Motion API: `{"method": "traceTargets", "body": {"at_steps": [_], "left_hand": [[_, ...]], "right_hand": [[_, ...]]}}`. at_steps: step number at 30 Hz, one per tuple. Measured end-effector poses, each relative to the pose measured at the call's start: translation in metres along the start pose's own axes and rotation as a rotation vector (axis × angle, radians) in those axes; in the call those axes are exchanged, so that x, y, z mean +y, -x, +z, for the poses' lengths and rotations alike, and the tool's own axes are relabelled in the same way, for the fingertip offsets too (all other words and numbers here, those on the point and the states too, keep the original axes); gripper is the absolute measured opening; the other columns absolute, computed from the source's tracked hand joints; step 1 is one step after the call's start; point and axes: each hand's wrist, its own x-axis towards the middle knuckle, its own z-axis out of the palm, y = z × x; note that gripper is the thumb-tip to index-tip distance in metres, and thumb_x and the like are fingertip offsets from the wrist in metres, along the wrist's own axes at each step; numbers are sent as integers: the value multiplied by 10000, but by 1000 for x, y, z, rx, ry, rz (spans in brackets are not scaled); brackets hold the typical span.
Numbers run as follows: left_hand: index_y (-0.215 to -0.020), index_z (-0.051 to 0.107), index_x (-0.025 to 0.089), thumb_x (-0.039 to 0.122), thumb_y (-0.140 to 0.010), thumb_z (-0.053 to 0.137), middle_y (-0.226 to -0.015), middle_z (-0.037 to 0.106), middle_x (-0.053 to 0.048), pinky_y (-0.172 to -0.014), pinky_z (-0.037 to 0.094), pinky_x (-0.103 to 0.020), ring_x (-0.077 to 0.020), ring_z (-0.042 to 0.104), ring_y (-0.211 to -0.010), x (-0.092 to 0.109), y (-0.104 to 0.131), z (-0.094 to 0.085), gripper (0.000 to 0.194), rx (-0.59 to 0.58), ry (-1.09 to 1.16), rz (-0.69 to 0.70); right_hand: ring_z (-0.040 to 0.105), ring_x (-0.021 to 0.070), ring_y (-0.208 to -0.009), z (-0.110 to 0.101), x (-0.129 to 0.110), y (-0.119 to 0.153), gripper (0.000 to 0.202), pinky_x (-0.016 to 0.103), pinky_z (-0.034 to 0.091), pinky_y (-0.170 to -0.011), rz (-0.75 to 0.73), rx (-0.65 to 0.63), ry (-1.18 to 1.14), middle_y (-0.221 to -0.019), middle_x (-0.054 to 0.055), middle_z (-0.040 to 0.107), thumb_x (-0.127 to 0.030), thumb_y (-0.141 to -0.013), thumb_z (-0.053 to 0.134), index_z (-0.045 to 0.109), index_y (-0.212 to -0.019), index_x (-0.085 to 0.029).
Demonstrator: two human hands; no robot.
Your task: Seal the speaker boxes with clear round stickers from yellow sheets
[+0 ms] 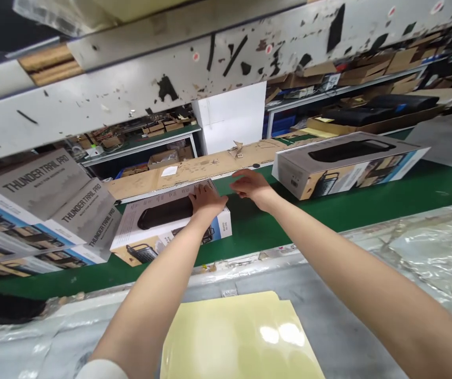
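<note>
My left hand (206, 201) rests on the top right end of a printed speaker carton (170, 218), fingers spread over its surface. A black device is pictured on the carton's top. Just past the right end of this carton, my right hand (252, 189) hovers above the green belt (249, 221), with loosely bent fingers and nothing visible in them. Further right lies a second printed carton (336, 163), apart from my right hand. Stacked "Thunder Trail Pro" cartons (52, 189) stand at the left.
Glossy yellow sheets (233, 337) lie on the plastic-covered bench (348, 310) nearest me. A scuffed white beam (178, 68) crosses overhead. Behind the belt runs a cardboard-covered ledge (202, 160). Another grey carton (450, 139) sits at the far right.
</note>
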Motion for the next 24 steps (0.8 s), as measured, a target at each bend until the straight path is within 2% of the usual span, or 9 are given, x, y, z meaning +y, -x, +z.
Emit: {"method": "traceTargets", "body": {"at_steps": [3,6,13,15,18,19,21,24], "left_hand": [[-1565,315,163,520,-914,483,-1716,196,-186,-1262,148,-590,-357,130,-1601,-4,1,2,761,-13,16,-23],[-1547,345,170,524,-919,484,-1715,210,-172,-1269,130,-578,-345,126,-1602,-4,-1,1,734,-10,24,-33],[-1442,438,182,479,-867,602,-1611,411,-190,-1242,209,-544,-329,284,-1549,-11,-3,4,668,77,61,-39],[-1417,446,193,478,-843,636,-1586,442,-187,-1233,218,-548,-326,323,-1526,-13,-2,4,670,94,86,-36],[-1386,453,222,454,-808,680,-1566,467,-172,-1220,229,-546,-322,350,-1507,-17,-1,3,663,121,131,-32],[-1376,458,230,433,-802,685,-1557,479,-165,-1216,233,-542,-319,360,-1500,-18,0,3,650,130,142,-28],[-1360,470,237,389,-793,685,-1528,508,-154,-1212,238,-538,-317,384,-1480,-20,0,2,625,142,154,-19],[-1356,485,240,366,-778,693,-1500,533,-143,-1213,235,-543,-320,398,-1466,-24,1,1,627,145,158,-11]], "right_hand": [[494,133,-502,18,5,-23,277,263,381,-466,34,-36,59,-576,-62,541,-117,-698,795,598,-872,-208],[478,120,-478,33,9,-35,263,257,380,-470,51,-57,94,-569,-75,517,-75,-739,766,584,-870,-210],[472,101,-551,54,22,-50,338,218,334,-492,120,-30,102,-635,-82,503,2,-711,803,573,-856,-200],[479,93,-554,58,27,-51,307,207,364,-496,171,-27,71,-685,-74,531,-38,-760,808,592,-920,-186],[568,100,-628,61,34,-48,153,220,492,-555,261,-58,-13,-848,-17,628,-214,-943,722,629,-1052,-159],[604,110,-678,61,37,-47,156,238,535,-592,287,-73,-49,-916,7,652,-265,-988,679,638,-1090,-154],[654,137,-780,60,41,-45,211,280,589,-666,326,-101,-127,-1028,42,674,-317,-1019,643,646,-1151,-153],[679,165,-860,60,48,-46,253,317,610,-721,360,-131,-234,-1096,61,676,-311,-1009,661,639,-1199,-145]]}}
